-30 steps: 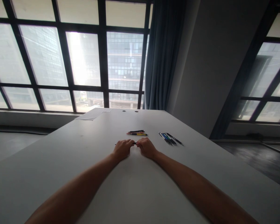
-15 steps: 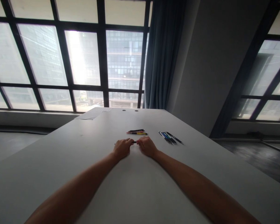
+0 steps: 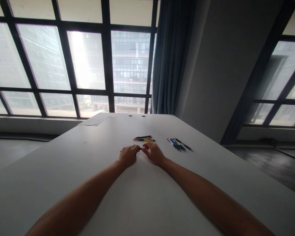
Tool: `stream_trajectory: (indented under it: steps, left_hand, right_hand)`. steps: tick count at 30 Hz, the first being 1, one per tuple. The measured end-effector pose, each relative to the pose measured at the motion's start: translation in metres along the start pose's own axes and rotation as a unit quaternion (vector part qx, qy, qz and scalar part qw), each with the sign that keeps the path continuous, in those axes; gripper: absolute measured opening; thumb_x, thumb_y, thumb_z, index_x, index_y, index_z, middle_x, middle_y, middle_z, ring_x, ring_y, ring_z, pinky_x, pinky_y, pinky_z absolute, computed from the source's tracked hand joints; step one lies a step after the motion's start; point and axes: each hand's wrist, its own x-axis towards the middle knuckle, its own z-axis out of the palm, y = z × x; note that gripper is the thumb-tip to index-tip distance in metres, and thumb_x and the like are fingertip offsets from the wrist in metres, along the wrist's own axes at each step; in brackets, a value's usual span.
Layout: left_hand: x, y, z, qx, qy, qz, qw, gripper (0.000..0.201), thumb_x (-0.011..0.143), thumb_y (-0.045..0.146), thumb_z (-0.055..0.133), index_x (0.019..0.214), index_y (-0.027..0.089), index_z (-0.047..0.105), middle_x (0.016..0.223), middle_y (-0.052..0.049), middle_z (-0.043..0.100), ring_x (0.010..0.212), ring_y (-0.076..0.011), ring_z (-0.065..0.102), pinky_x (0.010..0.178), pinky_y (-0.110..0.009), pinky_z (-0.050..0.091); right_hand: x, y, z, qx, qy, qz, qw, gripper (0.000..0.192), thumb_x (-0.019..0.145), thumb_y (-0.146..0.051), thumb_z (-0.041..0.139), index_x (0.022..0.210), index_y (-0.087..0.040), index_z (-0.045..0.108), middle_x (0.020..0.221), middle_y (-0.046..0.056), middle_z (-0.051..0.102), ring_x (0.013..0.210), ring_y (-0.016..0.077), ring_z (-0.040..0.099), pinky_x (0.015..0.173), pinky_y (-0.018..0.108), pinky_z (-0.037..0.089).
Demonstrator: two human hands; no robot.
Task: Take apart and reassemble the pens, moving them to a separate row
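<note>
My left hand [image 3: 128, 155] is closed around a dark pen [image 3: 140, 149], held sideways low over the table; its thin end pokes out left of the hand. Most of the pen's length is hidden by the fingers. Close by on the right, my right hand [image 3: 154, 154] has its thumb and fingers apart at the pen's right end. Whether a fingertip still touches the pen I cannot tell. Just beyond the hands lies a small group of pens, among them a yellow and black pen [image 3: 149, 140].
Right of my hands, several pens in blue, white and black [image 3: 176, 145] lie side by side on the white table [image 3: 147, 193]. Paper sheets [image 3: 94, 120] rest at the far left edge. Two dark round spots [image 3: 143, 116] mark the far end, before windows and a blue curtain [image 3: 165, 65].
The fingers of my right hand have opened from their pinch on the pen's right end. My left hand keeps its hold, almost in the same place.
</note>
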Motion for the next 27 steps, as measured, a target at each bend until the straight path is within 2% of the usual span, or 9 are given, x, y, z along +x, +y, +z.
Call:
stream_trajectory:
  steps: [3,4,7,11,13,16,19,23,27]
  left_hand:
    - [0.0001,0.0000,-0.0003,0.004,-0.003,-0.003,1.000,0.022,0.093,0.026,0.042,0.106,0.025,0.059,0.100,-0.003,0.070,0.086,-0.0184,0.066,0.070,-0.027,0.045]
    - [0.0003,-0.0002,-0.0001,0.004,-0.003,-0.004,1.000,0.021,0.093,0.025,0.042,0.106,0.025,0.058,0.100,-0.003,0.070,0.087,-0.0183,0.066,0.071,-0.027,0.045]
    - [0.0007,-0.0008,0.0005,0.003,-0.001,-0.006,1.000,0.021,0.092,0.024,0.043,0.106,0.025,0.058,0.101,-0.003,0.070,0.088,-0.0183,0.066,0.070,-0.027,0.045]
    - [0.0004,-0.0006,-0.0002,-0.002,-0.003,-0.005,1.000,0.022,0.091,0.024,0.043,0.106,0.025,0.059,0.100,-0.004,0.070,0.088,-0.0183,0.066,0.072,-0.027,0.045]
    - [-0.0001,-0.0002,-0.0011,-0.006,-0.002,-0.003,1.000,0.022,0.091,0.023,0.043,0.106,0.025,0.059,0.100,-0.003,0.070,0.088,-0.0184,0.066,0.072,-0.027,0.045]
    - [-0.0004,0.0003,-0.0019,-0.007,0.001,-0.003,1.000,0.021,0.091,0.023,0.043,0.105,0.025,0.059,0.101,-0.003,0.070,0.088,-0.0184,0.066,0.070,-0.027,0.045]
    - [-0.0002,0.0004,-0.0019,-0.006,0.001,0.000,1.000,0.021,0.092,0.024,0.043,0.105,0.024,0.059,0.100,-0.003,0.070,0.087,-0.0185,0.066,0.070,-0.027,0.045]
    - [0.0004,0.0001,-0.0017,-0.005,-0.003,-0.007,1.000,0.019,0.091,0.021,0.044,0.103,0.024,0.058,0.099,-0.004,0.069,0.087,-0.0192,0.065,0.072,-0.029,0.045]
    - [0.0009,0.0001,-0.0018,-0.009,-0.006,-0.029,1.000,0.018,0.091,0.019,0.043,0.101,0.022,0.058,0.098,-0.005,0.068,0.091,-0.0193,0.064,0.077,-0.029,0.045]
  right_hand:
    - [0.0001,-0.0005,0.0000,-0.004,-0.002,0.005,1.000,0.014,0.092,-0.022,0.051,0.083,-0.017,0.061,0.082,0.005,0.065,0.078,0.0176,0.059,0.078,0.031,0.039]
    - [0.0002,-0.0008,-0.0001,0.000,0.000,0.005,1.000,0.008,0.089,-0.021,0.055,0.087,-0.016,0.060,0.083,0.004,0.066,0.078,0.0173,0.059,0.078,0.031,0.039]
    - [0.0004,-0.0018,-0.0010,0.011,-0.006,0.008,1.000,0.010,0.088,-0.024,0.057,0.094,-0.016,0.060,0.083,0.004,0.066,0.074,0.0162,0.059,0.077,0.030,0.040]
    - [0.0008,-0.0029,-0.0017,0.001,-0.013,0.009,1.000,0.019,0.092,-0.021,0.048,0.080,-0.017,0.062,0.077,0.004,0.066,0.073,0.0165,0.058,0.073,0.029,0.040]
    - [0.0007,-0.0031,-0.0017,0.010,-0.004,0.008,1.000,0.007,0.087,-0.018,0.056,0.087,-0.016,0.062,0.080,0.004,0.066,0.073,0.0164,0.059,0.074,0.029,0.041]
    - [0.0007,-0.0034,-0.0023,0.032,0.000,0.009,0.999,0.012,0.086,-0.022,0.059,0.096,-0.016,0.062,0.081,0.003,0.066,0.071,0.0156,0.059,0.074,0.030,0.042]
    - [0.0009,-0.0039,-0.0034,0.025,-0.005,0.014,1.000,0.019,0.092,-0.023,0.050,0.082,-0.016,0.063,0.076,0.004,0.066,0.068,0.0158,0.058,0.071,0.029,0.042]
    - [0.0006,-0.0050,-0.0041,0.027,0.008,0.006,1.000,0.004,0.083,-0.014,0.060,0.083,-0.016,0.063,0.078,0.003,0.067,0.069,0.0156,0.058,0.070,0.028,0.042]
    - [0.0003,-0.0053,-0.0037,0.016,0.041,0.029,0.999,0.010,0.077,-0.010,0.064,0.083,-0.017,0.062,0.076,0.001,0.066,0.067,0.0146,0.058,0.073,0.029,0.043]
